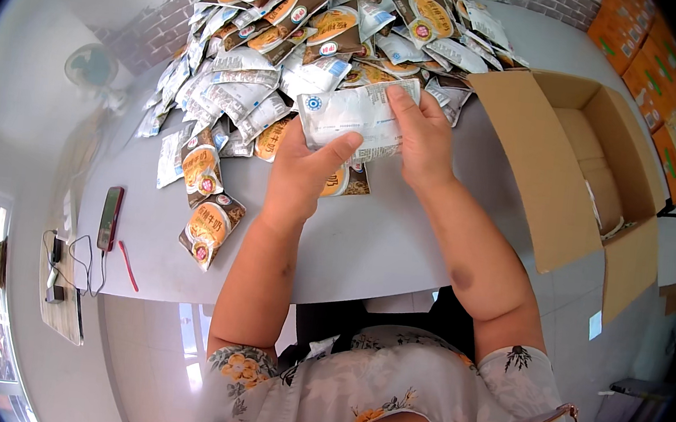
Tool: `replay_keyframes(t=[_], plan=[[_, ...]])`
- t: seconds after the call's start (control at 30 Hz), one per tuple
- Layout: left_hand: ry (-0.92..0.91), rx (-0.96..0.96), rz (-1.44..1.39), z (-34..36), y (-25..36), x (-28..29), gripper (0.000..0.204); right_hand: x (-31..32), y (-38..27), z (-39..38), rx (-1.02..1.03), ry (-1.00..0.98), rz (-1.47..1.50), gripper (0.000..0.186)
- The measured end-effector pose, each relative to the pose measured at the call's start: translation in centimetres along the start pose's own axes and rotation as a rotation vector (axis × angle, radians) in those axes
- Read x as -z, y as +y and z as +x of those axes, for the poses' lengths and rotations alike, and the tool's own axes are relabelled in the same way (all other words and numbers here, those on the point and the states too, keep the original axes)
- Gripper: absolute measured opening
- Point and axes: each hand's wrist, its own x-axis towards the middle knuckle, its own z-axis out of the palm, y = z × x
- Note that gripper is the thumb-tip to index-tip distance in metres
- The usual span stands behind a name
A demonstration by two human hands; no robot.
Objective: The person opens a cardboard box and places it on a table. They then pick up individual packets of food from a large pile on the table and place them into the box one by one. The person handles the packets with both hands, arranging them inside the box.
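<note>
Both my hands grip a flat milk pouch, held up over the table with its white printed back towards me. My left hand closes on its left end, thumb lying across the front. At the other end, my right hand pinches the upper right corner with the thumb on top. Just beyond rises a large heap of similar brown, orange and white pouches. Under the held one, another pouch lies partly hidden on the table. Two loose pouches, one higher and one nearer, lie left of my left forearm.
An open cardboard box stands at the right, flaps spread, its floor partly visible. Orange cartons are stacked behind it. On the left of the grey table lie a phone with a cable and a thin red strip.
</note>
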Motion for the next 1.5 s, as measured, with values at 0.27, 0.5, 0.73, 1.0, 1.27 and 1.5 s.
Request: replay_keyframes(t=[0.27, 0.5, 0.73, 1.0, 1.27, 1.5], plan=[[-0.064, 0.023, 0.015, 0.1, 0.0, -0.2, 0.049, -0.9, -0.8, -1.0, 0.105, 0.021, 0.012, 0.022], [0.03, -0.123, 0.086, -0.9, 0.1, -1.1, 0.046, -0.6, -0.1, -0.5, -0.046, 0.007, 0.032, 0.026], [0.058, -0.248, 0.194, -1.3, -0.2, -1.1, 0.038, -1.3, 0.0, -0.8, -0.181, -0.017, 0.051, 0.032], [0.075, -0.303, 0.311, -1.5, -0.3, -1.2, 0.033, -1.0, 0.0, -0.3, -0.408, -0.033, 0.105, 0.041], [0.164, -0.158, 0.158, -1.5, 0.2, -0.9, 0.031, -1.3, -0.4, -0.7, -0.311, -0.2, 0.072, 0.039], [0.094, -0.219, 0.188, -1.4, -0.6, -1.0, 0.032, -0.6, -0.7, -0.2, -0.38, -0.054, 0.074, 0.04]])
